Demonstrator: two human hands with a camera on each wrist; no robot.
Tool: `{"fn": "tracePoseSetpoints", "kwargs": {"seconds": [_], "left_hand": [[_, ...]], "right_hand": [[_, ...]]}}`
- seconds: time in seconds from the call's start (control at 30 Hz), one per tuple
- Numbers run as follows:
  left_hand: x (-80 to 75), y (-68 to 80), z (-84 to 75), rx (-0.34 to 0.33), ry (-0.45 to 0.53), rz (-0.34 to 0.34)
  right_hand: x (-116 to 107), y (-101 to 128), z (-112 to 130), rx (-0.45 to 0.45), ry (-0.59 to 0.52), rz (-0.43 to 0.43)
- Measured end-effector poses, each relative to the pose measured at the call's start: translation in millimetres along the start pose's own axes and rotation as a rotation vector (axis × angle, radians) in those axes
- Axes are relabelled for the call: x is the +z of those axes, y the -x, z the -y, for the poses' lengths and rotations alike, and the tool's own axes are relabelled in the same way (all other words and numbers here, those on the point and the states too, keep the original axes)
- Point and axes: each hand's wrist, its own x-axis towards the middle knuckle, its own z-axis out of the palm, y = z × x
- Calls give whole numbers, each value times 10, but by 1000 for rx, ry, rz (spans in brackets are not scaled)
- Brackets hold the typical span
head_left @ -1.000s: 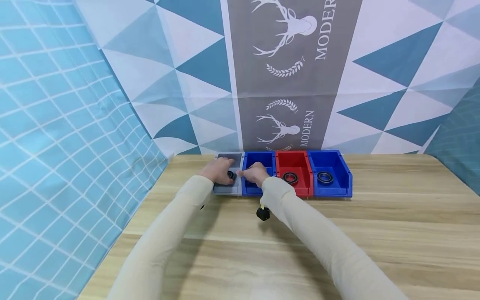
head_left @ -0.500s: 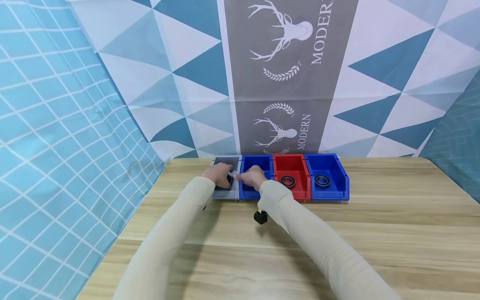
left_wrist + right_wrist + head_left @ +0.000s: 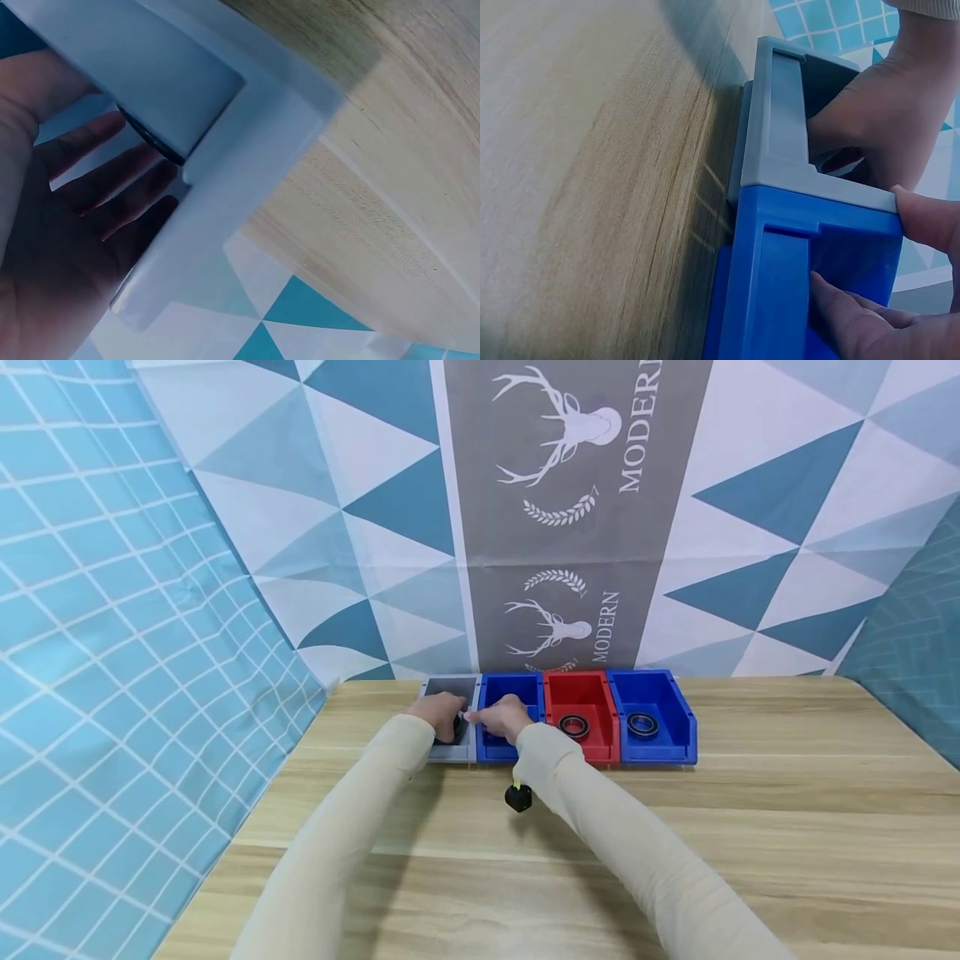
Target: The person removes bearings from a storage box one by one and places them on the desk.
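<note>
At the middle of the head view, the left hand (image 3: 442, 710) reaches into the grey bin (image 3: 450, 687), fingers loosely curved beside a dark ring (image 3: 150, 139); whether its grip clamps cannot be told. The right hand (image 3: 504, 717) pinches the blue bin (image 3: 817, 262) wall. The ring looks stiff, heavy, slick: best pinched across its rim

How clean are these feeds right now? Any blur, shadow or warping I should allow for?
Head view: evenly lit and sharp, wide-angle bending at the edges, soft arm shadows on the table. Left wrist view: dim, the left hand in shadow inside the grey bin, soft and too close. Right wrist view: table grain blurred, dark corners, the blue bin sharp.
</note>
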Motion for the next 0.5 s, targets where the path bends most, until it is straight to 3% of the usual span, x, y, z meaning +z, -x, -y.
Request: {"fn": "tracePoseSetpoints", "kwargs": {"seconds": [0.17, 0.5], "left_hand": [[20, -15, -3, 15, -56, -33], [63, -28, 15, 57, -80, -53]], "right_hand": [[-12, 13, -3, -19, -11, 0], [-5, 19, -34, -34, -13, -5]]}}
